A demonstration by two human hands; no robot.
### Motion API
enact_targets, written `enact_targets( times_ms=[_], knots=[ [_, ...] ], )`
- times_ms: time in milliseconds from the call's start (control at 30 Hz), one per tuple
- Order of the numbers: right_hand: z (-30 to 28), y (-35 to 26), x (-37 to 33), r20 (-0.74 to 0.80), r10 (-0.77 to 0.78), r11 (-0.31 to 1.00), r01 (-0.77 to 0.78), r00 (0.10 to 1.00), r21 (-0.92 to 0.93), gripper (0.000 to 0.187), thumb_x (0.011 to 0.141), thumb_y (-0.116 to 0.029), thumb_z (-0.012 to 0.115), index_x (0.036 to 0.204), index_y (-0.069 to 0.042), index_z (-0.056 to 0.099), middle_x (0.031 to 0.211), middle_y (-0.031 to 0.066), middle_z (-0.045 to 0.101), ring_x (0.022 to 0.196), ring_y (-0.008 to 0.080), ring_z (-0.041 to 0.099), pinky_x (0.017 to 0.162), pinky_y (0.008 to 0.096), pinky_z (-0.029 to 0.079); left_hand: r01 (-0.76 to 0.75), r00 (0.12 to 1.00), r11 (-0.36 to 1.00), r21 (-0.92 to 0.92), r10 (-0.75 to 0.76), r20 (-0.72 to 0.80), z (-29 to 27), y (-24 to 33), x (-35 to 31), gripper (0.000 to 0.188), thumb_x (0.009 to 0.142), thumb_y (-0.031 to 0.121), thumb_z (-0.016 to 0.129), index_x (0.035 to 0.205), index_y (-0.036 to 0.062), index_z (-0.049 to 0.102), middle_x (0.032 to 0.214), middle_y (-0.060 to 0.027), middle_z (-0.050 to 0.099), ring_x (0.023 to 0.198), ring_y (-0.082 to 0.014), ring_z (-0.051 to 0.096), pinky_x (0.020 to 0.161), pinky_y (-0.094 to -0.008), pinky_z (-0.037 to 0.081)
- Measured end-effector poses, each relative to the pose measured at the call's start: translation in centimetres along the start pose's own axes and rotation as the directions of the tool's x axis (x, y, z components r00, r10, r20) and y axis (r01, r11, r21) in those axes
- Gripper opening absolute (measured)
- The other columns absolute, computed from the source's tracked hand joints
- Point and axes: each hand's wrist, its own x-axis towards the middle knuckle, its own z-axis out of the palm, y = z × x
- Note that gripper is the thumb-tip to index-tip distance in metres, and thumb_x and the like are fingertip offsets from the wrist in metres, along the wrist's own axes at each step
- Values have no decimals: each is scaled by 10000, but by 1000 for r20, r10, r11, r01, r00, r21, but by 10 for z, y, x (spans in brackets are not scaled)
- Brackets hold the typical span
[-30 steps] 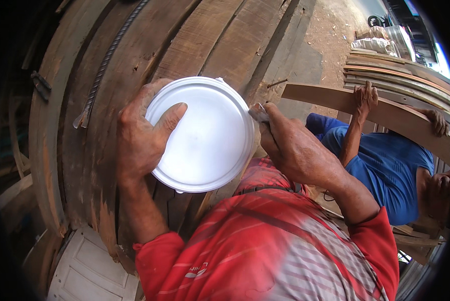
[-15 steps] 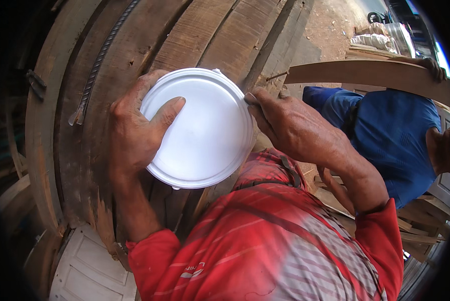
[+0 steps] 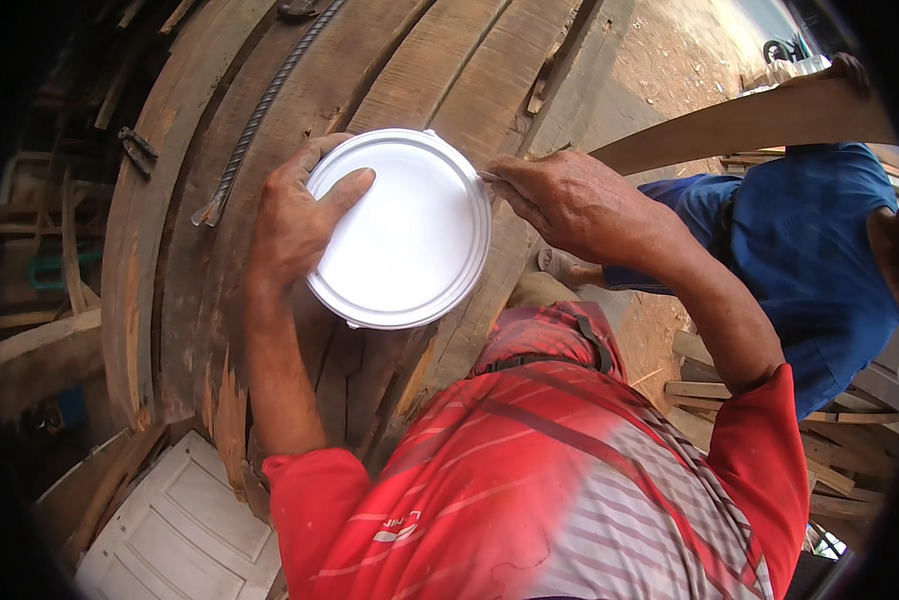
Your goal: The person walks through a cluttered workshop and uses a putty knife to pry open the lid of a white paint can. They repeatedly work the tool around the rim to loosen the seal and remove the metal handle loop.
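A white round lidded tub [image 3: 399, 235] is over the plank bench, with its lid facing up. My left hand [image 3: 299, 215] grips its left side, thumb lying across the lid and fingers wrapped behind the wall. On the right, my right hand [image 3: 579, 205] is closed around a thin metal piece [image 3: 487, 177]. Only its tip shows, against the lid's upper right rim; my fingers hide the rest, so its exact kind does not show.
Beneath the tub are rough wooden planks [image 3: 369, 95]. A ribbed steel bar [image 3: 269, 105] lies on their left side. To the right, a person in blue [image 3: 809, 240] holds a long board [image 3: 739, 130]. A white panelled door [image 3: 184, 525] lies at lower left.
The tub's top has shifted slightly up in view. My right hand has moved a little up, still at the rim. The person's board has tilted upward at its far end.
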Motion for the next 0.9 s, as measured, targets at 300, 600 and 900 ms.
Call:
enact_targets(
  times_ms=[300,600,900],
  knots=[
    [40,15,11,-136,307,872,-221,942,436,465,1002,-391,695,1104,63,688,879,245,704,774,361,673,759,464,529,-58,998,998,-18,58,22,4,3,3,512,917,351,808,1281,9,696,1075,-164,764,941,-233,743,810,-373,605],
    [9,29,26,152,181,790,-236,972,566,403,1042,-377,656,1227,-21,693,801,18,640,675,89,558,583,299,457,65,998,989,133,-61,-31,3,16,-3,580,884,385,832,1310,25,671,1110,-188,758,985,-296,759,863,-424,614],
    [-9,22,43,174,30,939,-88,984,332,272,883,-147,650,1045,68,688,957,311,695,918,489,676,832,500,534,-157,962,793,588,257,-90,69,64,-62,981,718,380,931,1528,47,488,1593,-225,451,1511,-456,358,1216,-630,285]
  ],
)
